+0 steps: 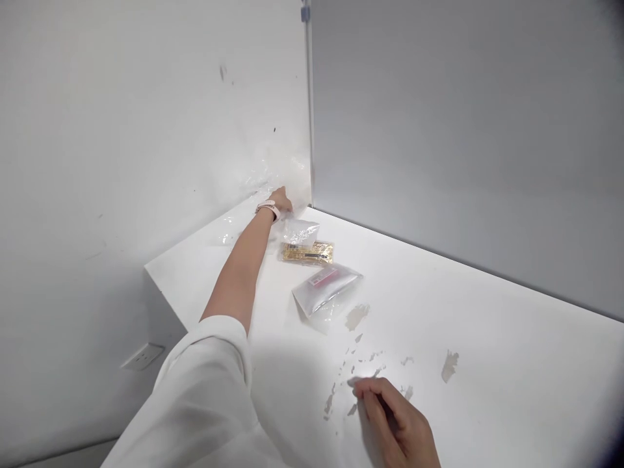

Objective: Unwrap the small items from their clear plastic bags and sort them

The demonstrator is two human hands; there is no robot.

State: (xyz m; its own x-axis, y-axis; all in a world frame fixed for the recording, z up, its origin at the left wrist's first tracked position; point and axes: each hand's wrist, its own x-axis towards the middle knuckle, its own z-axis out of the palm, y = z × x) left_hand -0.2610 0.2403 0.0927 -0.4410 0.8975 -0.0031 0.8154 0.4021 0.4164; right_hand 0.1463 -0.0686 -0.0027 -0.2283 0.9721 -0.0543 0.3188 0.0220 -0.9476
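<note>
My left arm stretches to the far corner of the white table (419,286), a pale pink band (267,207) around its wrist. There my left hand (281,198) is closed, its curled fingers at a crumpled clear plastic bag (263,175); the fingertips are partly hidden. Just in front of it lies a small clear bag (301,231), overlapping a gold packet with a dark strip (308,253). Nearer to me is a silvery pouch with a red-and-white label (324,286) in clear plastic. My right hand (397,422) hovers at or rests on the near tabletop, thumb and fingers closed, nothing visible in them.
A white wall (121,130) stands on the left and a grey partition (463,130) runs along the table's back edge. Worn grey patches (357,316) mark the tabletop around my right hand. A wall socket (143,356) sits below the table's left edge.
</note>
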